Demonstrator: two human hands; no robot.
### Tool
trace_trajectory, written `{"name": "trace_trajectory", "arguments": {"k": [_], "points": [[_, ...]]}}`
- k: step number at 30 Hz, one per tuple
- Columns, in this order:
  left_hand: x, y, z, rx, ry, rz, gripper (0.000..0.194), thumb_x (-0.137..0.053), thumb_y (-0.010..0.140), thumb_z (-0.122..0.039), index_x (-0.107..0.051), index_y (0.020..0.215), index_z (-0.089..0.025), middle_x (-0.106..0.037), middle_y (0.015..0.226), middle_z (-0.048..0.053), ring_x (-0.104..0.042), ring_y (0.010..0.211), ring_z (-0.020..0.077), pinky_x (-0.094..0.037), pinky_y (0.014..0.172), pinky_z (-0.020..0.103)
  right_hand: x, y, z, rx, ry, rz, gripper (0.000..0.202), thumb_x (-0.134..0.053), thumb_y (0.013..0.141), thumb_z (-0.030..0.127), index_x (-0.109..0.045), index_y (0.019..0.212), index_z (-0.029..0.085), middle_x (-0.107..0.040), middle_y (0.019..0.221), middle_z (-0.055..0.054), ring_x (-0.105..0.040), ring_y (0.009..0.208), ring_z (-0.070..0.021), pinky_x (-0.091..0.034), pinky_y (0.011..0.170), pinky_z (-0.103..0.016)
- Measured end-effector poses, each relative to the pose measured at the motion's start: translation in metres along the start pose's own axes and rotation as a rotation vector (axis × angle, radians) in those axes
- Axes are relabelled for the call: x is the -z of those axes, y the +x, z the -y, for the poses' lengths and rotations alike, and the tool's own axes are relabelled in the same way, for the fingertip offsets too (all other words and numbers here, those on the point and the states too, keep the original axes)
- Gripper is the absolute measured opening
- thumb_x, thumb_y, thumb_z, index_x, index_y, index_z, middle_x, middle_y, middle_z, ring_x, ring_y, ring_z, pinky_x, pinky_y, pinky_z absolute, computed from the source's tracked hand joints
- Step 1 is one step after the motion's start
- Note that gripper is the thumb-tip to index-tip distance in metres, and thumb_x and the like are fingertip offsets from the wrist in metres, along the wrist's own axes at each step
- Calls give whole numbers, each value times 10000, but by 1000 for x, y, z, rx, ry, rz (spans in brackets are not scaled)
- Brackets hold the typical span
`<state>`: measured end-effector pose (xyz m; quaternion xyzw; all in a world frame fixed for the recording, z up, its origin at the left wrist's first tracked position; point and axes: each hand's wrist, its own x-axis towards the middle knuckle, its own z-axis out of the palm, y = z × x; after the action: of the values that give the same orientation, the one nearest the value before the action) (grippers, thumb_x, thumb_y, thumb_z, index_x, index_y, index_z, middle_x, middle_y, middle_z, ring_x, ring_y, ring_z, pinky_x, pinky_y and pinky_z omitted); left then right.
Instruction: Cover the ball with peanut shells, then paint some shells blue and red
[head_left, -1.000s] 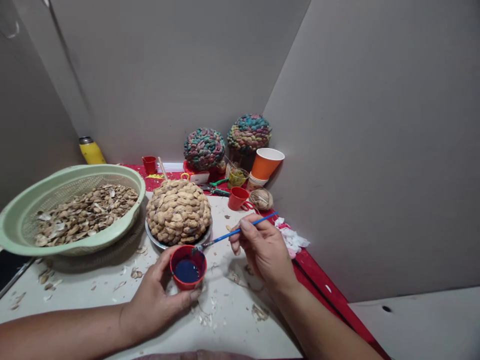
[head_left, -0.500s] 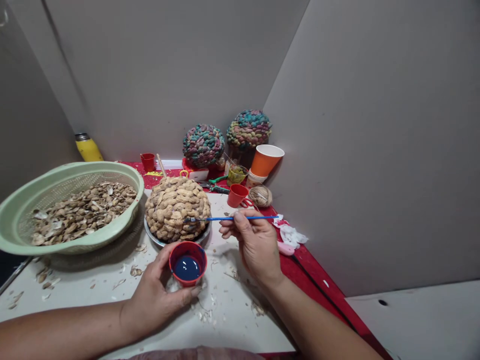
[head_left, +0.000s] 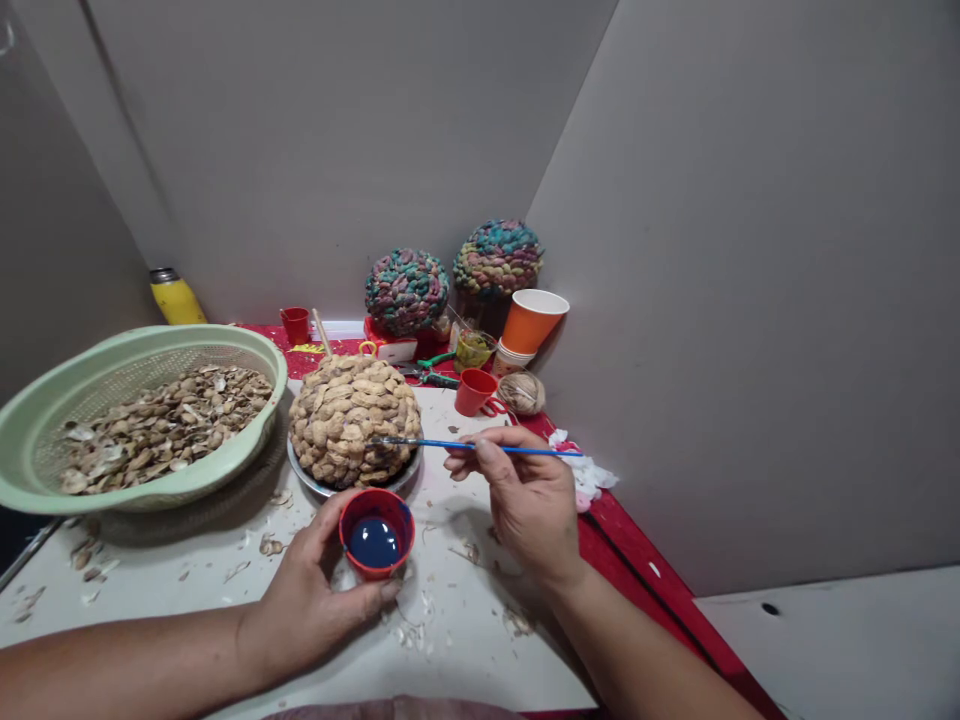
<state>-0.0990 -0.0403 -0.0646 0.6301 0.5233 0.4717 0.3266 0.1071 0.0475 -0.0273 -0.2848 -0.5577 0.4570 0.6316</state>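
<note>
My left hand (head_left: pixel 322 590) is closed around a small red cup (head_left: pixel 377 573) with dark blue paint (head_left: pixel 373 543) inside, just above the table. In a pinch, my right hand (head_left: pixel 525 500) has a blue paintbrush (head_left: pixel 450 444) lying nearly level. The brush's dark bristles point left, in front of a ball covered in peanut shells (head_left: pixel 352 415); whether they touch it I cannot tell. That ball is mostly plain tan and sits in a metal bowl (head_left: pixel 311 483) behind the cup. A thin stick (head_left: pixel 322 332) rises behind the ball.
On the left, a green colander (head_left: pixel 276 385) holds broken peanut shells (head_left: pixel 169 420). Two painted shell balls (head_left: pixel 407 290) stand at the back, near orange paper cups (head_left: pixel 529 325), another red cup (head_left: pixel 475 392), a twine ball (head_left: pixel 522 393) and green-handled pliers (head_left: pixel 436 376). Shell bits litter the white table (head_left: pixel 247 590).
My right hand has shifted slightly right and down, taking the paintbrush with it; the brush now tilts a little more. My left hand and the cup have hardly moved.
</note>
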Motion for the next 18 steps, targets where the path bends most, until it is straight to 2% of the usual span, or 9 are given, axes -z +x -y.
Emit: {"name": "trace_trajectory", "arguments": {"k": [7, 13, 18], "points": [[-1, 2, 1, -6, -19, 3, 594, -837, 691, -305, -600, 1222, -190, -730, 1160, 105, -705, 1042, 258, -555, 989, 403, -2, -1, 8, 45, -126, 42, 46, -701, 911, 254, -735, 917, 224, -769, 792, -12, -736, 693, -134, -616, 665, -223], [0, 0, 6, -6, 3, 24, 611, -829, 705, -311, -580, 1253, -204, -716, 1194, 100, -692, 1074, 258, -544, 1006, 406, 7, 2, 13, 70, -195, -23, 52, -706, 904, 258, -732, 915, 214, -751, 833, -22, -728, 689, -136, -620, 658, -235], [-1, 0, 6, 4, 1, 31, 606, -827, 710, -324, -581, 1248, -192, -717, 1185, 109, -693, 1071, 261, -542, 1009, 414, 9, -1, 13, 87, -155, -22, 55, -702, 911, 264, -735, 909, 219, -744, 845, -23, -727, 702, -148, -615, 644, -250]]}}
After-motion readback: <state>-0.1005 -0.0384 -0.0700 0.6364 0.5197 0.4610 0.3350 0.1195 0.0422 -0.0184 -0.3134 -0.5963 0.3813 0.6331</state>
